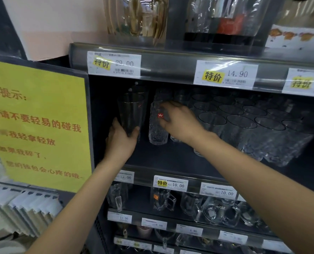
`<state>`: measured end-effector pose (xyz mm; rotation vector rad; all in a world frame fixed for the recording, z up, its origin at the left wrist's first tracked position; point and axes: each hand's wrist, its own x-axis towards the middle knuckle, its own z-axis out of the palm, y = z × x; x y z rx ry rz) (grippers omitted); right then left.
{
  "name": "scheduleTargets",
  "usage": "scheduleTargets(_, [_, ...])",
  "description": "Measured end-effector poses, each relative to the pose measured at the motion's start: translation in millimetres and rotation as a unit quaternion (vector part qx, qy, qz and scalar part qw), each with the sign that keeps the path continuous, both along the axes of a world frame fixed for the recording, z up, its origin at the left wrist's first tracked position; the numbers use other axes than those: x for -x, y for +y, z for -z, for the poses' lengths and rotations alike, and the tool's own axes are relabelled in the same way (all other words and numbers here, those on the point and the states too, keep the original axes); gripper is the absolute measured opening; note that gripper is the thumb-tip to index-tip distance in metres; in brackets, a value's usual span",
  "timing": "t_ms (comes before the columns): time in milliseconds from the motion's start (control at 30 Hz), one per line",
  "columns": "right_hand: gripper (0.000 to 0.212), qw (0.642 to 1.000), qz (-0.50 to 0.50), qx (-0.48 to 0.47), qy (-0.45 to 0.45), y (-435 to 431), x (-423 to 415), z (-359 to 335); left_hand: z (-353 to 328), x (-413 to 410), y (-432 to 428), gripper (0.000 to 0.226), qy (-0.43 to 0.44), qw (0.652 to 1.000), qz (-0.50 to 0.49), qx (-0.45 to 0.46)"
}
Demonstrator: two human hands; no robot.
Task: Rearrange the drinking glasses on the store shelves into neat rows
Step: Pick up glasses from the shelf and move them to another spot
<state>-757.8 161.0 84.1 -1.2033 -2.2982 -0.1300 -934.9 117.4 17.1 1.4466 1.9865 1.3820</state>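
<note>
Far left, a smooth clear tumbler (132,110); beside it a rough-textured glass tumbler (157,133). Glossy plastic fronts the shelf strip (170,69); the yellow sign (42,153) looks matt paper.

Mixed exposure. Light falls from above and in front: the yellow notice (37,116) and both forearms are evenly lit, while the shelf recess (104,107) is near black. The smooth tall glass (131,110) in the left hand (122,138) barely shows against the dark. The textured glass (157,132) under the right hand (180,121) catches more grey highlights. The rows of glasses (240,121) read mostly as faint rims, and the back rows are lost in shadow. Glare streaks the price strip (170,72) and the plastic-wrapped goods (220,17) above. Overall soft and smeary; small print on tags is unreadable. Wide-angle bowing tilts the shelf edges and stretches the corners.
</note>
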Motion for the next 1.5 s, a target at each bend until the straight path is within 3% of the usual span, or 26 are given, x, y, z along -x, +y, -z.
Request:
scheduleTargets(200, [0.033,0.997,-0.021,-0.073,0.012,-35,-68,-9,7,-45,-29,0.032,-0.001,0.998,-0.061,-0.034])
scheduleTargets(467, [0.031,0.994,0.058,-0.091,0.02,-64,-218,-12,-26,-161,-29,0.009,0.049,0.984,0.07,-0.158])
scheduleTargets(667, [0.029,0.987,0.137,-0.071,0.054,-68,-335,-10,-60,-279,-29,0.011,0.126,0.947,0.188,-0.228])
scheduleTargets(800, [0.032,0.977,0.184,-0.019,0.107,-59,-392,-9,-69,-337,-16,0.027,0.175,0.934,0.244,-0.192])
scheduleTargets(900, [0.037,0.969,0.185,0.021,0.163,-46,-420,-4,-70,-369,-3,0.044,0.264,0.922,0.251,-0.128])
scheduleTargets(1100, [0.069,0.892,0.166,0.172,0.383,-12,-432,18,-69,-401,14,0.059,0.387,0.89,0.237,-0.045])
scheduleTargets(1500, [0.069,0.876,0.139,0.203,0.415,20,-420,53,-66,-411,20,0.053,0.463,0.865,0.19,-0.028])
